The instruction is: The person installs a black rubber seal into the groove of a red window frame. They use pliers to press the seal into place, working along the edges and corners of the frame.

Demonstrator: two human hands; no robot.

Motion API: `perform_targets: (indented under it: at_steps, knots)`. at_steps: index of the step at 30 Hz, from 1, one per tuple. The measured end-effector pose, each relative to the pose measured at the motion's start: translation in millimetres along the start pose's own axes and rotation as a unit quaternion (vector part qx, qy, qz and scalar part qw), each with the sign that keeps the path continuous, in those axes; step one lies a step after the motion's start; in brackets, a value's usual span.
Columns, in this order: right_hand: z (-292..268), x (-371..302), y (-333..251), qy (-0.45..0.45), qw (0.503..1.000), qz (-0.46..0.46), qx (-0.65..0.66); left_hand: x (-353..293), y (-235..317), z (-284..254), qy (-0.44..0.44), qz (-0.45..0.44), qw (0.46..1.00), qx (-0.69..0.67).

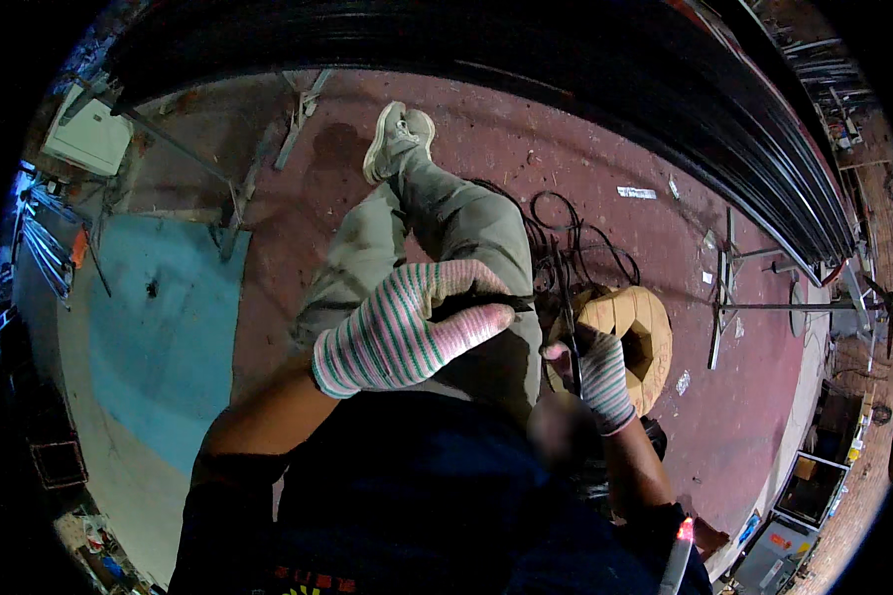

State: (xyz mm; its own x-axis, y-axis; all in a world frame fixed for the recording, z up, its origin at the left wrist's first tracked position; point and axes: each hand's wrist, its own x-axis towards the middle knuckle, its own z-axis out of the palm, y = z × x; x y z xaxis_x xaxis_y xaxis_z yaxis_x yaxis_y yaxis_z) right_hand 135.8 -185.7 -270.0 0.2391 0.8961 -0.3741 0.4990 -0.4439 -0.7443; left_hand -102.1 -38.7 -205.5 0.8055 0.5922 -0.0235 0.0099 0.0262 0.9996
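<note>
My left hand [397, 332], in a striped pink, white and green knit glove, is in front of my thighs. Its thumb and fingers close on a thin black strip [511, 300] whose end juts out to the right. Lower and farther right, my right hand [603, 382] wears a matching glove and grips a long black strand [566, 297]. That strand runs away from me toward loose black loops [610, 243] on the floor. Whether the strip and the strand are one piece, I cannot tell. Behind my right hand lies a thick ring wrapped in brown paper [655, 342].
My legs [466, 223] stretch forward over the reddish floor [625, 139]. Long black bars [744, 149] lie across the far side and right, near a metal stand [721, 297]. A blue-green sheet [169, 317] covers floor at left, below a white box [89, 134].
</note>
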Motion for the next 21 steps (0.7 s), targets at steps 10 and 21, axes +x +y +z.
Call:
perform_targets:
  at_steps: [10,21]
  knots:
    - [9,99,-34,0.093,0.991,-0.101,-0.001,-11,-13,3,0.029,-0.021,0.999,-0.003]
    - [28,243,-19,0.255,0.904,-0.311,-0.143,-13,-40,-3,0.0,-0.068,0.997,-0.036]
